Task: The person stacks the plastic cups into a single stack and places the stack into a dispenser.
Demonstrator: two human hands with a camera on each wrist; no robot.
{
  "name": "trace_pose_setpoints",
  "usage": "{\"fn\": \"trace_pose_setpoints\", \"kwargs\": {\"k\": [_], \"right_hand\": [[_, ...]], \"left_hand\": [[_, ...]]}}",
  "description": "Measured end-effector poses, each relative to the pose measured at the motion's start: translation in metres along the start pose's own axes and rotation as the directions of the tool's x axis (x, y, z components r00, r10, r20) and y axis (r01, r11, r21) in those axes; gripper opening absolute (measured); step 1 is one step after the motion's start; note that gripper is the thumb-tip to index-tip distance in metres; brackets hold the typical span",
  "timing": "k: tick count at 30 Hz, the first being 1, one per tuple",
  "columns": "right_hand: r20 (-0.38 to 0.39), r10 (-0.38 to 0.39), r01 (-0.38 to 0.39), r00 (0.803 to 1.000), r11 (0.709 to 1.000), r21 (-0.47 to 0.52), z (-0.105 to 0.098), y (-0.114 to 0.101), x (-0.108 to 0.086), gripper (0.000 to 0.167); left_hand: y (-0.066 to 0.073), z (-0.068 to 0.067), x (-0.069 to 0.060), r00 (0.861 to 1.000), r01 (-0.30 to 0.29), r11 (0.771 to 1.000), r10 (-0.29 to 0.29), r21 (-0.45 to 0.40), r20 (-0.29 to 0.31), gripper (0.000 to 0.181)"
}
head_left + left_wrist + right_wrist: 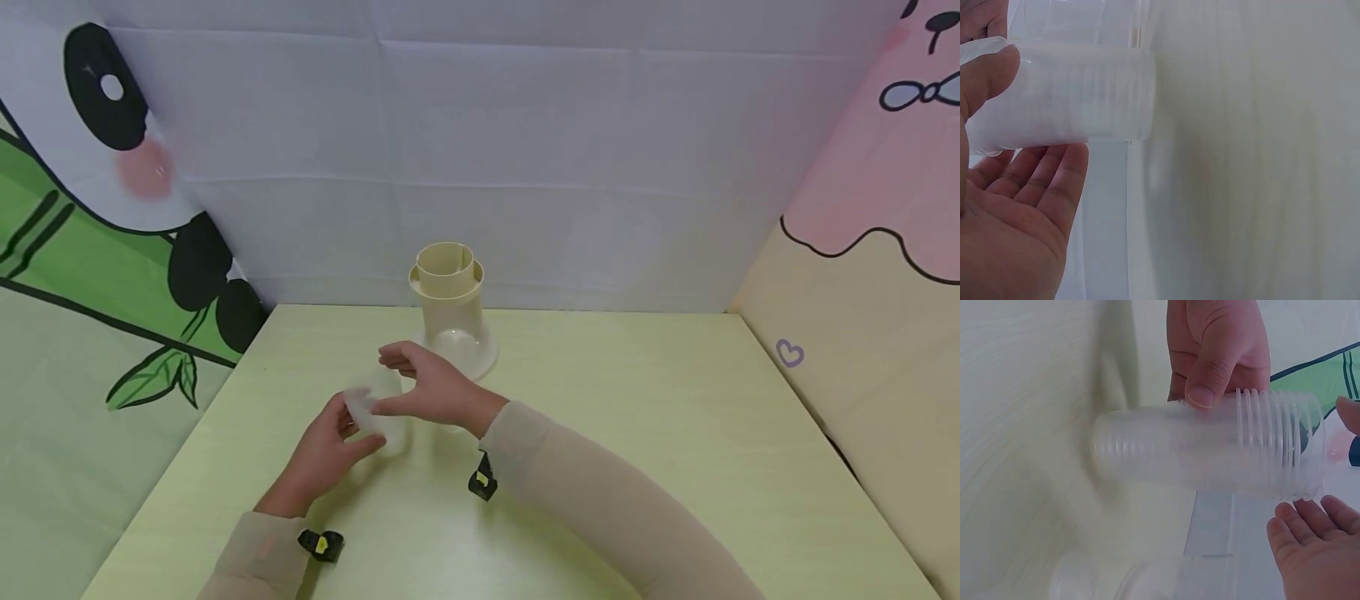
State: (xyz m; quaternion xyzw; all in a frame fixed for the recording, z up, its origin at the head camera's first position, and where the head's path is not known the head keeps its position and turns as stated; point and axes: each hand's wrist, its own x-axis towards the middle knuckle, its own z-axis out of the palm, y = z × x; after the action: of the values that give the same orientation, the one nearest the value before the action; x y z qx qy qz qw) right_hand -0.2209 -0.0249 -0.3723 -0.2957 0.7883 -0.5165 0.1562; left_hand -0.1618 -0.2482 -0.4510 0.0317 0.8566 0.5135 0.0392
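A nested stack of clear plastic cups (1172, 447) stands upright just above the table, its rims at the top. My left hand (322, 458) holds the stack from the side, thumb on one face and fingers on the other, as the left wrist view (1054, 94) of the cups shows. At the rims is my right hand (438, 392), its fingers fairly straight and spread from the thumb. In the right wrist view its fingertips (1294, 515) lie at the rim edge; whether they touch is unclear. In the head view the cups are blurred.
Behind the hands stands a cream-coloured tube holder (450, 275) with a wide collar and a whitish round base (480, 354). Clear plastic (1185, 581) shows at the bottom of the right wrist view. The pale wooden table (660, 392) backs onto a white cloth wall (525, 167).
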Motion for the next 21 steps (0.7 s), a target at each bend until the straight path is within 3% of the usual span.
{"fn": "trace_pose_setpoints", "kwargs": {"k": [10,21], "right_hand": [[-0.019,-0.025,0.025,1.0,1.0,-0.001,-0.01,-0.001,-0.004,0.078],[-0.104,-0.048,0.055,0.993,0.996,0.07,-0.035,0.001,-0.024,0.078]], "left_hand": [[0.002,-0.001,0.0,1.0,0.023,1.0,-0.023,0.007,-0.002,0.081],[0.007,0.0,0.0,0.998,0.059,0.998,-0.059,0.01,-0.007,0.088]]}}
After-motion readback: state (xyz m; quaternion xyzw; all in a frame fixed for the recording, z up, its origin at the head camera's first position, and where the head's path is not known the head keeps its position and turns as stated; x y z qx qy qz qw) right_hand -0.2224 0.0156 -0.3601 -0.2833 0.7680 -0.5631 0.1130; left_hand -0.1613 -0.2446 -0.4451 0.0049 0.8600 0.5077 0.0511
